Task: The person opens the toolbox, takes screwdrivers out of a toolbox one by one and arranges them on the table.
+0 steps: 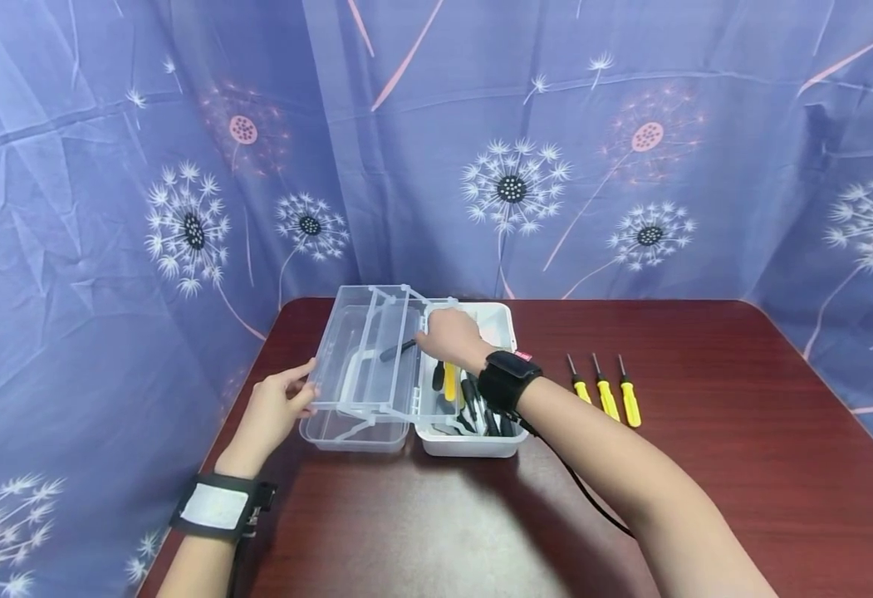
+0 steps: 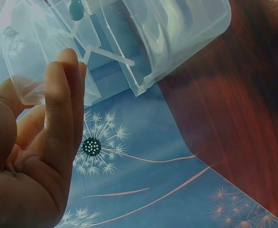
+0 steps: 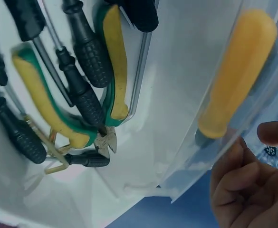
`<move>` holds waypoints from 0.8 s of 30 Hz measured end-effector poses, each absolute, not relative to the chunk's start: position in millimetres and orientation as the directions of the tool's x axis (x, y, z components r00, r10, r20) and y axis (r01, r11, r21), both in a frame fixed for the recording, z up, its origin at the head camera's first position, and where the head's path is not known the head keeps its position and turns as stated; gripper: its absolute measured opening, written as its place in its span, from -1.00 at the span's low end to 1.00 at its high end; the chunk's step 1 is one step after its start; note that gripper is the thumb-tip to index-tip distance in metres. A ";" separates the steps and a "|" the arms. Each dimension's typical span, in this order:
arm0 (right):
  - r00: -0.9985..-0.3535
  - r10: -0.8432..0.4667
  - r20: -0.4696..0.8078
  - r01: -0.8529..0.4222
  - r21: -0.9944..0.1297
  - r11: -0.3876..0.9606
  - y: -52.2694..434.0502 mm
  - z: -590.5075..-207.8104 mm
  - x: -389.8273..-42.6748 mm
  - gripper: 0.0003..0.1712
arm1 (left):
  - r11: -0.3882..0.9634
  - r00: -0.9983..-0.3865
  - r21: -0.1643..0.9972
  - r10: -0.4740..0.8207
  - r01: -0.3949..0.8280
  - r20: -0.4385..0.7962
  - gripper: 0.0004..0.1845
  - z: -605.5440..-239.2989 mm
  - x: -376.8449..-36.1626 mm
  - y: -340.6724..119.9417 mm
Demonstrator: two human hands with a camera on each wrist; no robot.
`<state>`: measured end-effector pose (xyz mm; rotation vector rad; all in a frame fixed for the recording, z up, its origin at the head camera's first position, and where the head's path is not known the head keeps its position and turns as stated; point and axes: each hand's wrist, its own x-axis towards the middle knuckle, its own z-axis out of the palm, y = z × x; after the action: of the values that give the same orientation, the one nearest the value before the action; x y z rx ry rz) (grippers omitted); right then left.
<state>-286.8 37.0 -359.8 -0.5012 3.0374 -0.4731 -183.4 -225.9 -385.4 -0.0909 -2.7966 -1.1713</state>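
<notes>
My left hand (image 1: 279, 407) pinches the left edge of a clear plastic lid or tray (image 1: 324, 374) of a toolbox; its fingers (image 2: 60, 104) also show in the left wrist view. My right hand (image 1: 453, 336), fingers bent, reaches over the middle of the toolbox. Beside its fingertips, a dark handle (image 1: 397, 350) slants across the clear section; whether the hand grips it is hidden. In the right wrist view, the right hand (image 3: 253, 185) is beside the clear tray wall, past an orange-yellow handle (image 3: 238, 71). Dark-handled screwdrivers (image 3: 86, 47) and green-and-yellow pliers (image 3: 117, 61) lie in the white box (image 1: 469, 448).
Three yellow-handled screwdrivers (image 1: 604, 394) lie in a row on the dark red table (image 1: 743, 415), right of the box. A thin black cable (image 1: 586, 490) runs from the right wrist strap. A blue dandelion-patterned curtain (image 1: 421, 166) surrounds the table's back and sides.
</notes>
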 end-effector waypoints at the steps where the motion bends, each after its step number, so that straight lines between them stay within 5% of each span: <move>1: -0.952 -0.307 0.011 -0.297 -0.282 0.912 33.7 -360.2 -288.4 -0.52 | 0.701 -0.993 0.707 0.013 0.096 0.121 -0.51 -385.3 -183.7 -225.8; 12: -0.967 -0.251 -0.047 -0.240 -0.169 0.956 14.7 -369.2 -297.4 -0.40 | 0.682 -0.992 0.725 0.010 0.101 0.129 -0.52 -389.2 -186.0 -225.3; 24: -0.956 -0.279 -0.090 -0.254 -0.223 0.941 13.2 -369.3 -302.3 -0.44 | 0.680 -0.990 0.725 0.009 0.111 0.144 -0.52 -390.8 -184.0 -228.6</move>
<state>-302.3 13.2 -369.3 -0.4096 2.9763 -0.3178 -184.0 -228.6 -390.8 -0.0992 -2.7604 -1.2035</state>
